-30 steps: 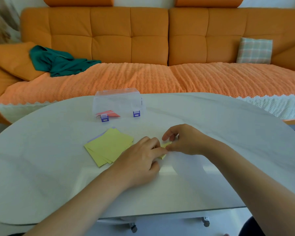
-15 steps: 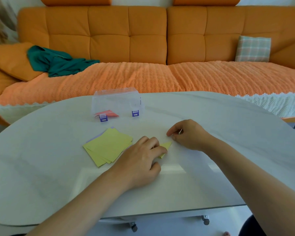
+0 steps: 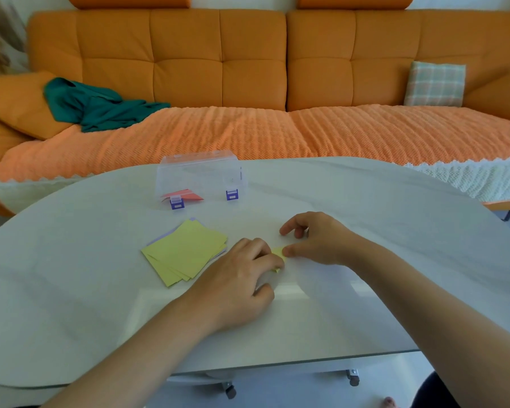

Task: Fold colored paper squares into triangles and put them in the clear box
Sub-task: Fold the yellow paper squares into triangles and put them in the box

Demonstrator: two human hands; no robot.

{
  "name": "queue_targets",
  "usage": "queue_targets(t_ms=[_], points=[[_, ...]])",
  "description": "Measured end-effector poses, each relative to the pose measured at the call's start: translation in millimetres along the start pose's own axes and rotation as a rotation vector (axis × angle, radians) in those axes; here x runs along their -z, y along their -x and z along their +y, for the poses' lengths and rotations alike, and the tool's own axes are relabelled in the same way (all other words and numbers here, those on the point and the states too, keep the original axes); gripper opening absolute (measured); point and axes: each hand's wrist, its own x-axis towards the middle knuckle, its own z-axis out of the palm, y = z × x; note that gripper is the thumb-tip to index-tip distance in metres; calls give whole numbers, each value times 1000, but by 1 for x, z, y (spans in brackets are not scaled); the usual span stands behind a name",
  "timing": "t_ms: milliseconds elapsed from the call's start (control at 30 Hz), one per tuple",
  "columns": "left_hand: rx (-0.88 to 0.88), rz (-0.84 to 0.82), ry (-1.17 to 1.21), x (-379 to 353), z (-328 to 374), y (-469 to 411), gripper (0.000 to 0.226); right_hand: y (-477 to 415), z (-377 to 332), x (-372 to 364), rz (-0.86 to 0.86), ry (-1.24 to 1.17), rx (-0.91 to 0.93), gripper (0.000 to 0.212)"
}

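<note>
The right hand is back on the folded yellow paper — thumb pressing it, fingers loosely curled; the left hand still pins it to the table, fingers bent over it. The clear box stands beyond, unmoved.

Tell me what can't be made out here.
Head view:
Small yellow folded paper: mostly under the left hand and right hand; fold shape hidden.
Red folded papers in the clear plastic box: count unclear, purple latch overlaps them.
Stack of yellow paper squares: sheet count hidden beneath the top one.
</note>
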Motion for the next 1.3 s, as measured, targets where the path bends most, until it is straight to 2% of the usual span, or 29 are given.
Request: queue_targets(t_ms=[500, 633, 733, 867, 967, 1100, 1300], points=[[18, -33, 77, 8, -5, 16, 43, -1, -1, 1, -13, 16, 10, 27], [65, 35, 174, 10, -10, 5, 20, -1, -2, 1, -29, 13, 14, 25], [85, 50, 200, 6, -11, -6, 31, 1, -4, 0, -32, 25, 27, 21], [30, 91, 83, 3, -10, -19, 33, 4, -6, -2, 0, 42, 74, 17], [-51, 98, -31, 4, -8, -22, 28, 8, -5, -3, 16, 88, 117, 12], [-118, 120, -126, 5, -7, -24, 20, 15, -1, -2, 6, 135, 209, 15], [-34, 219, 39, 12, -9, -25, 14, 21, -4, -3, 24, 71, 345, 7]])
